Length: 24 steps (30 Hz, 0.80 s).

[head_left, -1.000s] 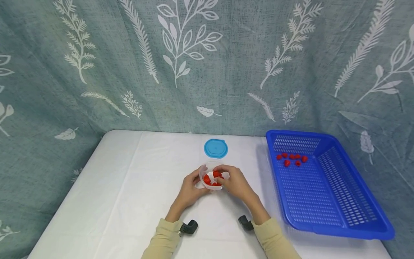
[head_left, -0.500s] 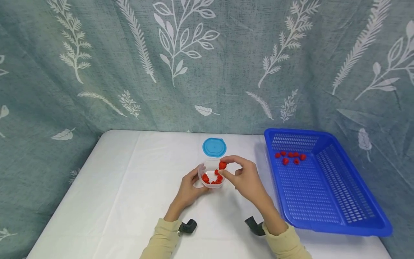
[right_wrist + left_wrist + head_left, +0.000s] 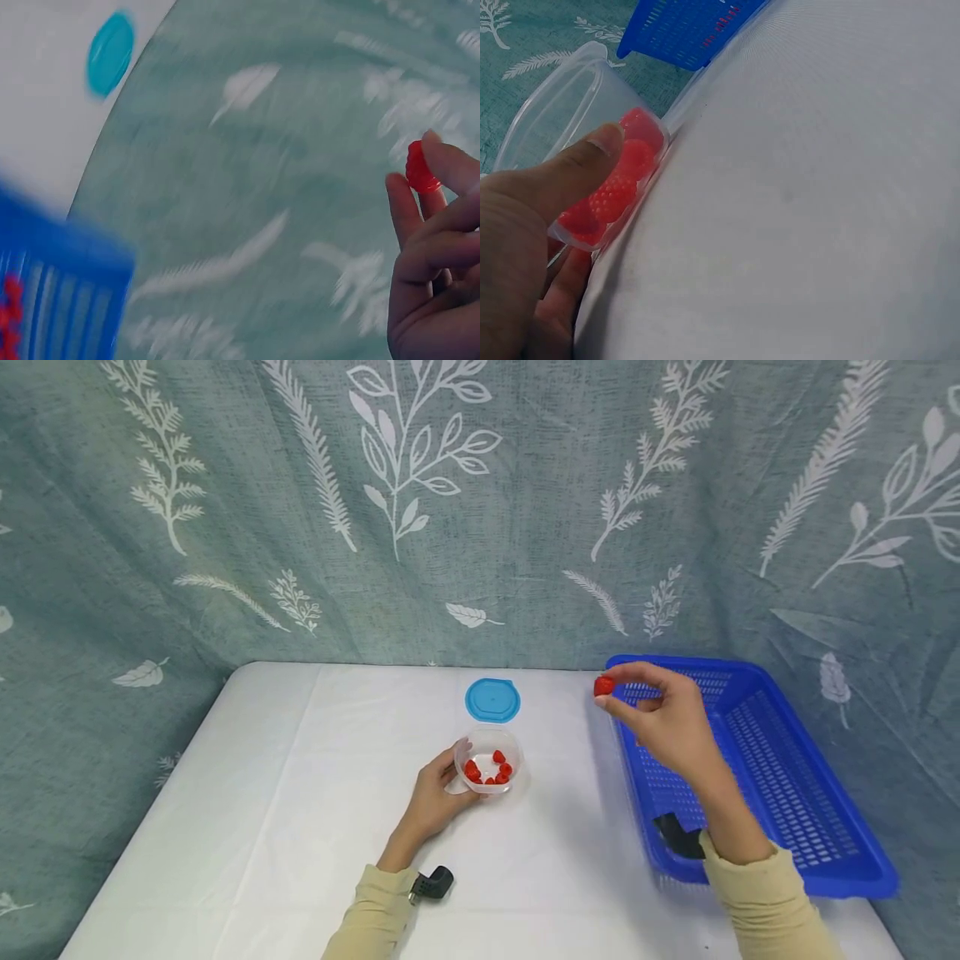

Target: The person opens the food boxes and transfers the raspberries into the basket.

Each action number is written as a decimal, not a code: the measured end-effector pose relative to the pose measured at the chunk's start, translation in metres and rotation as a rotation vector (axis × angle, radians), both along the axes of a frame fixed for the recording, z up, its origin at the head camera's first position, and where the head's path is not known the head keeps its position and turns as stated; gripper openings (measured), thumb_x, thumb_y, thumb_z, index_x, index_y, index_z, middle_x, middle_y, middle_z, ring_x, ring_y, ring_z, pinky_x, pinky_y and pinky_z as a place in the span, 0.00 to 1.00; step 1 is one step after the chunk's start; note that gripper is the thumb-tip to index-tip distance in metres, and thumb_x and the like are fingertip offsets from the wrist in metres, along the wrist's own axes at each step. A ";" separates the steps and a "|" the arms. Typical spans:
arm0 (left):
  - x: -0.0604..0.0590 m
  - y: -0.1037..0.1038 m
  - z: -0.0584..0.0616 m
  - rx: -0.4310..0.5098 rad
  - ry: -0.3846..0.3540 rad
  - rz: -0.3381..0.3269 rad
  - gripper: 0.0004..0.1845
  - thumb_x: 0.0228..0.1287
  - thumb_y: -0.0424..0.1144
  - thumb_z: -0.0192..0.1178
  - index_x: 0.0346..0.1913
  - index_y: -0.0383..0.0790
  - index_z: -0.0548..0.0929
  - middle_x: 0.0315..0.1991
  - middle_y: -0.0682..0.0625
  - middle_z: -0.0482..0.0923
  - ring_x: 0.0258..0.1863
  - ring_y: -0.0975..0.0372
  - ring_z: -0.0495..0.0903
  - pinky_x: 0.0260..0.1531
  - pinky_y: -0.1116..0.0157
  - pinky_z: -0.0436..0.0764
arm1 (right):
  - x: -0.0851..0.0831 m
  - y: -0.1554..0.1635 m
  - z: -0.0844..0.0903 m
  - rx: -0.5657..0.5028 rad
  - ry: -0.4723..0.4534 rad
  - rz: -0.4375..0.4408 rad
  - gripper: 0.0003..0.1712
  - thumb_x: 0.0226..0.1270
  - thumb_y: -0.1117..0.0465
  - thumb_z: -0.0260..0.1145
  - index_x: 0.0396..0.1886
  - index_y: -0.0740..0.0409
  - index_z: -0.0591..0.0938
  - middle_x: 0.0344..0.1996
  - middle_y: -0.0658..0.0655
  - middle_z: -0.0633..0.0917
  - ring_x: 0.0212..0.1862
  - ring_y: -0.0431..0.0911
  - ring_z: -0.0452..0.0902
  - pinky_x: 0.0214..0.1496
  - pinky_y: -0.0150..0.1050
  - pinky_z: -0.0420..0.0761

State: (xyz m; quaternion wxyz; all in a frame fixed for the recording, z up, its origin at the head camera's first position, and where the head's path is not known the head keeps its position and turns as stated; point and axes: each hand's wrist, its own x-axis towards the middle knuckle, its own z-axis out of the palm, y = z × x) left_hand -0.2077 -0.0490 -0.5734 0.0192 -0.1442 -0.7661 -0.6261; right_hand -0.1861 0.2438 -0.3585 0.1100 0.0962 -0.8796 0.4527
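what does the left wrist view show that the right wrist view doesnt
Only the left wrist view shows the left hand, its thumb on the wall of the clear cup, with red berries inside the cup.

Only the right wrist view shows the right hand pinching a single red berry at its fingertips, and the blue lid lying on the white table.

Both show part of the blue basket, the white table and the green leaf-print curtain.

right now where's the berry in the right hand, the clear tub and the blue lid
berry (image 3: 603,685), head view, its red middle between the fingertips
clear tub (image 3: 510,750), head view, its far rim
blue lid (image 3: 492,700), head view, its flat top
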 end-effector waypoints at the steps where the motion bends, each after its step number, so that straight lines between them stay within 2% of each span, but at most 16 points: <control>1: 0.000 0.000 0.000 -0.001 -0.001 0.001 0.46 0.48 0.21 0.75 0.73 0.27 0.67 0.72 0.33 0.68 0.73 0.43 0.67 0.70 0.52 0.71 | -0.007 0.010 0.000 0.013 -0.009 -0.023 0.19 0.65 0.57 0.75 0.54 0.55 0.84 0.44 0.59 0.87 0.10 0.40 0.71 0.10 0.37 0.73; 3: 0.000 0.000 -0.001 0.000 -0.004 -0.001 0.46 0.48 0.21 0.75 0.73 0.27 0.67 0.72 0.34 0.68 0.73 0.44 0.67 0.70 0.52 0.71 | -0.022 0.031 -0.003 0.050 -0.009 -0.070 0.20 0.66 0.54 0.74 0.54 0.57 0.84 0.43 0.60 0.86 0.16 0.39 0.77 0.14 0.37 0.77; 5: -0.001 -0.001 -0.004 0.002 -0.006 -0.003 0.46 0.49 0.22 0.75 0.73 0.30 0.68 0.72 0.36 0.69 0.74 0.46 0.67 0.70 0.54 0.71 | -0.038 0.053 -0.011 0.089 -0.002 -0.103 0.21 0.66 0.53 0.74 0.54 0.58 0.84 0.45 0.61 0.87 0.27 0.40 0.83 0.21 0.35 0.81; 8: -0.003 -0.002 -0.008 0.013 -0.001 -0.011 0.46 0.49 0.24 0.77 0.74 0.34 0.69 0.73 0.40 0.69 0.74 0.49 0.67 0.71 0.57 0.71 | -0.059 0.082 -0.028 0.148 -0.015 -0.126 0.21 0.67 0.53 0.73 0.53 0.61 0.85 0.49 0.64 0.86 0.46 0.47 0.81 0.37 0.31 0.78; 9: -0.003 -0.003 -0.009 0.018 0.002 -0.016 0.46 0.50 0.25 0.77 0.74 0.35 0.69 0.73 0.41 0.69 0.74 0.50 0.67 0.70 0.59 0.71 | -0.064 0.090 -0.035 0.171 -0.027 -0.117 0.21 0.67 0.54 0.73 0.53 0.62 0.85 0.50 0.65 0.86 0.51 0.48 0.79 0.42 0.30 0.76; 10: -0.004 -0.004 -0.010 0.021 0.006 -0.020 0.46 0.50 0.26 0.77 0.74 0.36 0.69 0.73 0.42 0.69 0.74 0.51 0.67 0.70 0.60 0.71 | -0.070 0.097 -0.042 0.180 -0.045 -0.101 0.21 0.67 0.55 0.73 0.53 0.64 0.85 0.50 0.66 0.86 0.52 0.49 0.78 0.42 0.30 0.76; 11: -0.004 -0.004 -0.010 0.025 0.012 -0.026 0.46 0.50 0.26 0.77 0.74 0.35 0.69 0.73 0.42 0.69 0.74 0.51 0.67 0.70 0.60 0.71 | -0.075 0.103 -0.049 0.184 -0.070 -0.079 0.20 0.67 0.57 0.73 0.53 0.65 0.85 0.51 0.67 0.86 0.51 0.50 0.79 0.41 0.31 0.77; 14: -0.005 -0.005 -0.012 0.030 0.015 -0.038 0.45 0.52 0.28 0.77 0.74 0.36 0.68 0.73 0.43 0.70 0.74 0.52 0.68 0.70 0.63 0.71 | -0.086 0.120 -0.071 0.184 -0.151 0.021 0.20 0.66 0.62 0.72 0.54 0.68 0.84 0.52 0.71 0.84 0.39 0.44 0.82 0.29 0.35 0.83; 16: -0.005 -0.005 -0.012 0.022 0.018 -0.044 0.45 0.52 0.30 0.77 0.75 0.36 0.68 0.73 0.43 0.70 0.74 0.52 0.68 0.69 0.64 0.71 | -0.092 0.129 -0.085 0.177 -0.208 0.083 0.20 0.66 0.64 0.72 0.55 0.70 0.83 0.51 0.73 0.84 0.32 0.39 0.81 0.20 0.38 0.83; 17: -0.006 -0.005 -0.013 0.018 0.018 -0.046 0.45 0.52 0.30 0.77 0.75 0.36 0.68 0.73 0.42 0.70 0.74 0.52 0.68 0.69 0.64 0.71 | -0.093 0.133 -0.090 0.173 -0.243 0.109 0.21 0.65 0.65 0.72 0.55 0.71 0.82 0.50 0.73 0.84 0.29 0.38 0.80 0.20 0.39 0.83; 19: -0.006 -0.005 -0.012 0.009 0.016 -0.048 0.46 0.52 0.30 0.77 0.75 0.36 0.68 0.73 0.42 0.69 0.74 0.51 0.68 0.70 0.64 0.71 | -0.096 0.139 -0.102 0.185 -0.296 0.153 0.22 0.65 0.65 0.73 0.55 0.72 0.82 0.47 0.71 0.86 0.31 0.38 0.80 0.21 0.38 0.82; 24: -0.006 -0.004 -0.011 -0.001 0.011 -0.039 0.47 0.51 0.30 0.78 0.75 0.36 0.67 0.73 0.42 0.69 0.74 0.51 0.68 0.70 0.62 0.71 | -0.099 0.147 -0.123 0.206 -0.414 0.232 0.20 0.63 0.64 0.74 0.52 0.70 0.83 0.42 0.61 0.88 0.31 0.41 0.78 0.21 0.35 0.77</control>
